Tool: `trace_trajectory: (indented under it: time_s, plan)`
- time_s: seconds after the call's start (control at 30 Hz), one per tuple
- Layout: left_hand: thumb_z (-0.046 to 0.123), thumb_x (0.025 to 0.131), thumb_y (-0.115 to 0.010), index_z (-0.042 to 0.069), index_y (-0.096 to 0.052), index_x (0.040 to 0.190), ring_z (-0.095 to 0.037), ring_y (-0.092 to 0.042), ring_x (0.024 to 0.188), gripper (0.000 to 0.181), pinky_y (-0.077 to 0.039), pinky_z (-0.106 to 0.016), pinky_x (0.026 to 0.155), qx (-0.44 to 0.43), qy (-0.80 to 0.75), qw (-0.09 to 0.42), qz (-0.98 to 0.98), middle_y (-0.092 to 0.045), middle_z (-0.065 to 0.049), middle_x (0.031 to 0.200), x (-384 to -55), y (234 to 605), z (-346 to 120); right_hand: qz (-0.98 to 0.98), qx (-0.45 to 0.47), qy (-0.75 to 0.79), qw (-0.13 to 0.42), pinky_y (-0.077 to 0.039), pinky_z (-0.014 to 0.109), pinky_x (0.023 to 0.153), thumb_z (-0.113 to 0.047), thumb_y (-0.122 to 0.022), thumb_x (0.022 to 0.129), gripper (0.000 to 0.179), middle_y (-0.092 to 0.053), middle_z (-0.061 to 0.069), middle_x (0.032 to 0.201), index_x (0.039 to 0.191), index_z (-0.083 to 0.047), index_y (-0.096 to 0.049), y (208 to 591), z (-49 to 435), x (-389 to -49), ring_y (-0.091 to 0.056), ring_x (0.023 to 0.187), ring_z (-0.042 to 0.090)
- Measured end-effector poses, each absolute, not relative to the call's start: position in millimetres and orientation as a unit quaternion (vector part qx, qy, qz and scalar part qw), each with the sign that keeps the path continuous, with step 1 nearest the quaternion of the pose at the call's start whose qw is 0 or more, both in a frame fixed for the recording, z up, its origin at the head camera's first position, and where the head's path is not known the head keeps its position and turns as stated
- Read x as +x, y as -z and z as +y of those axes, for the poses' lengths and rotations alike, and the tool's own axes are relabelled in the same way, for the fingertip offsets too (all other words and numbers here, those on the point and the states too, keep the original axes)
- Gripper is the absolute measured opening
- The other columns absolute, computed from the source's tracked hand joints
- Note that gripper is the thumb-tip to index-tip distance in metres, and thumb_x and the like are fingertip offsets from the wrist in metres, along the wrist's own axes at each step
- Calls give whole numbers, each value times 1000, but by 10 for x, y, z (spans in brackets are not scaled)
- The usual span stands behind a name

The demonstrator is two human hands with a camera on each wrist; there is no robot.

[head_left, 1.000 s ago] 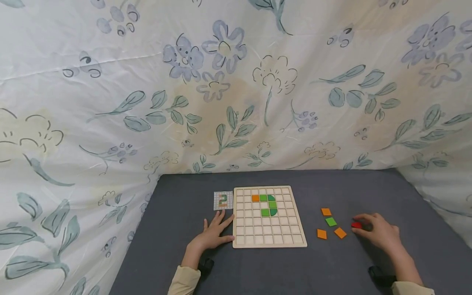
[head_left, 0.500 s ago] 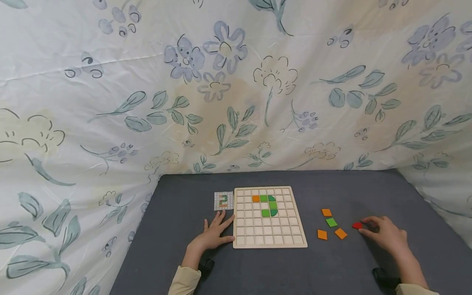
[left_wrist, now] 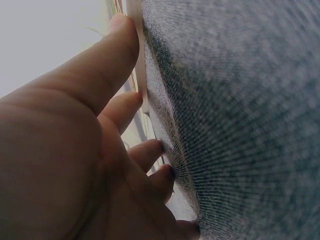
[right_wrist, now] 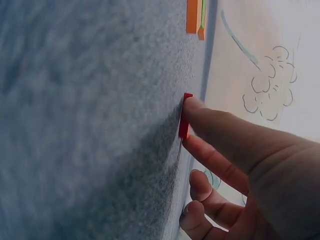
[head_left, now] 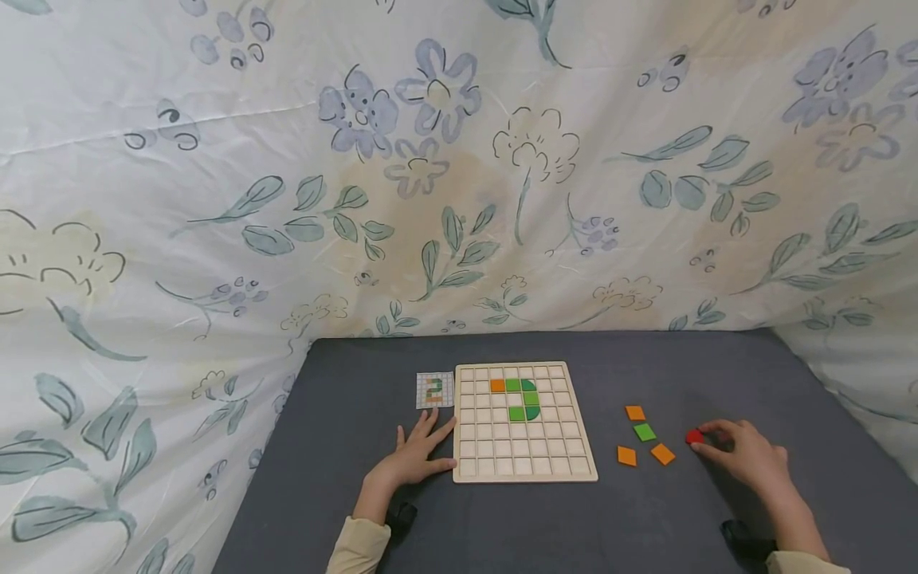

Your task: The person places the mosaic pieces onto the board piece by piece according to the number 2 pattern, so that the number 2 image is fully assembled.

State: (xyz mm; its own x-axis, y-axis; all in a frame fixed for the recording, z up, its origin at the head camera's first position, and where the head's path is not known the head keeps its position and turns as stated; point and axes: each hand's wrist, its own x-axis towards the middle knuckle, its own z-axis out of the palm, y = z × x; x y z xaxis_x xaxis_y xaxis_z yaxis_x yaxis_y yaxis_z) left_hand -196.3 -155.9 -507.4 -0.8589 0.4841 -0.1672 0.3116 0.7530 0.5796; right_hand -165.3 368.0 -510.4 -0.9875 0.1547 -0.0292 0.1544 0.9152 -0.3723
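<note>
My left hand (head_left: pixel 412 456) lies with spread fingers at the left edge of a pale wooden grid board (head_left: pixel 495 470). In the left wrist view, its thumb (left_wrist: pixel 117 50) and index fingertip touch the board's side (left_wrist: pixel 141 75). On the board sit an orange square tile (head_left: pixel 498 386), several green squares and two dark green rounded pieces. At the right, my right hand (head_left: pixel 749 454) pinches a small red tile (head_left: pixel 693 437) between thumb and index finger. The right wrist view shows that red tile (right_wrist: pixel 184 129) low against the cloth, its other fingers loosely curled.
Three loose orange tiles, one of them nearest the board (head_left: pixel 627 456), lie with a green tile (head_left: pixel 645 432) between board and right hand. A small printed pattern card (head_left: pixel 434 391) lies by the board's upper left. Flowered fabric (head_left: pixel 459 239) hangs behind the dark grey table (head_left: pixel 545 526).
My right hand has shifted slightly right, its fingertips now at the red tile's right side. A dark spot between its fingers no longer shows. The left hand and board stay still.
</note>
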Motion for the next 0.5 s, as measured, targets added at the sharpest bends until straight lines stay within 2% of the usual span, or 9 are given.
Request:
trace_trajectory:
  time_s: [0.13, 0.5]
  plan:
    - [39, 89, -59, 16, -28, 148, -39, -1, 141, 70, 7, -70, 103, 214, -278, 157, 923, -8, -18, 155, -1959, 5073, -1560, -978, -85, -188, 1, -31, 58, 66, -60, -66, 75, 70, -53, 24, 94, 107, 1, -61, 5103, 3649, -1673, -51, 84, 37]
    - [39, 89, -59, 17, -27, 148, -39, 0, 142, 70, 7, -70, 103, 217, -274, 159, 923, -8, -18, 154, -1958, 5075, -1551, -978, -109, -179, 0, -29, 61, 72, -58, -72, 69, 73, -50, 26, 95, 104, 4, -60, 5099, 3568, -1700, -50, 84, 38]
